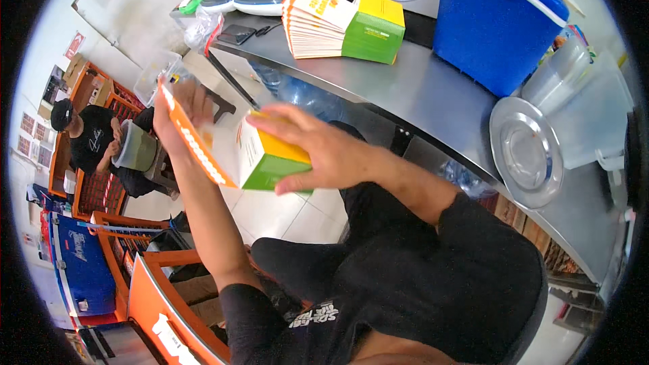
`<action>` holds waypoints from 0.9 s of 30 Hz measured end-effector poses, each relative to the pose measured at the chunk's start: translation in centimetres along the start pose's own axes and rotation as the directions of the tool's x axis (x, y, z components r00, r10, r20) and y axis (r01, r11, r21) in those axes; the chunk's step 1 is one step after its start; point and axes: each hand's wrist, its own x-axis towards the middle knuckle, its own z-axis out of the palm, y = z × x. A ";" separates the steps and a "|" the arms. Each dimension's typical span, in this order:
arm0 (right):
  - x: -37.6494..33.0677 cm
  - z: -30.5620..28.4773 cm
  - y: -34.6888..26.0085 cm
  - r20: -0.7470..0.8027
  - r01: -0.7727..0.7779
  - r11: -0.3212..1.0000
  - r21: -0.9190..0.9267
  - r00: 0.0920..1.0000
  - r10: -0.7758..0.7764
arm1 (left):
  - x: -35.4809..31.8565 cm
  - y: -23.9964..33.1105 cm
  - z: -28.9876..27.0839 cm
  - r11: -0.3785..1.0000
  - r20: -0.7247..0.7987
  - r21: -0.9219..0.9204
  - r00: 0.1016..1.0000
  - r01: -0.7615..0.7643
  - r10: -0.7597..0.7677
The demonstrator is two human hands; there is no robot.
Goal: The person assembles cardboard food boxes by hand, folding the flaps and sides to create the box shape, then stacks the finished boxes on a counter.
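A cardboard food box [276, 170] in green, yellow, white and orange is held up in front of my body, tilted, with a long orange-edged panel standing out to its left. My right hand [321, 152] grips its yellow and green end, the fingers over the top and the thumb on the green side. Around the far end of the orange-edged panel is my left hand [181, 111], its fingers blurred by motion. On the steel counter lies a fanned stack of matching boxes [372, 30], nested into each other. The inside of the held box is mostly hidden.
The steel counter [439, 105] runs along the right, bearing a blue cooler [497, 23], a round metal tray or lid [527, 152], clear plastic containers [564, 71] and a phone [236, 34]. At left, a seated person [91, 138] holds a bucket [137, 147]. Orange furniture [152, 304] stands lower left.
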 end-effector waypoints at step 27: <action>3.3 -23.0 8.0 -0.111 -0.385 0.583 -0.715 0.886 0.450 | 18.1 -13.9 6.5 0.176 0.014 0.981 0.933 -0.083 0.360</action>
